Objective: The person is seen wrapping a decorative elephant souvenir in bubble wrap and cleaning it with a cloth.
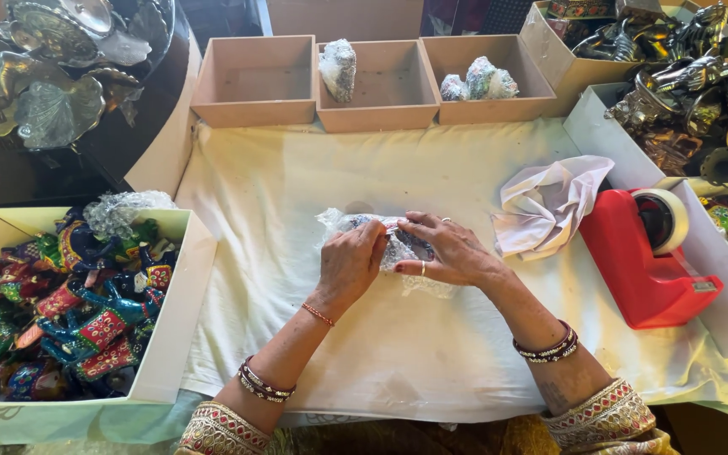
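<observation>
**Two hands closing bubble wrap around one small figurine**

Both of your hands sit at the middle of the cloth-covered tabletop, pressed onto one bundle. Your left hand lies curled over the near left part of the bubble wrap, fingers bent down on it. Your right hand covers the right part, fingertips pinching a fold on top. Each grip is closed on the wrap, not spread open. Inside, a dark patterned figurine shows only in patches through the plastic; its shape cannot be told.

Judging by this, you are in the wrapping step: the sheet is folded round the piece but loose edges trail out at the left and below your right palm. The next move likely calls for holding the fold shut with one hand while the other is freed, since nothing yet fixes the wrap.

Just right of your right hand lies crumpled pale tissue paper, and beside it a red tape dispenser carrying a roll. At your left stands a white box full of bright painted animal figures.

Farther off, three shallow cardboard trays line the cloth's far edge: the left tray has nothing in it, the middle tray holds one wrapped bundle, the right tray holds wrapped bundles too. Silver metal ornaments fill the boxes at far right.
</observation>
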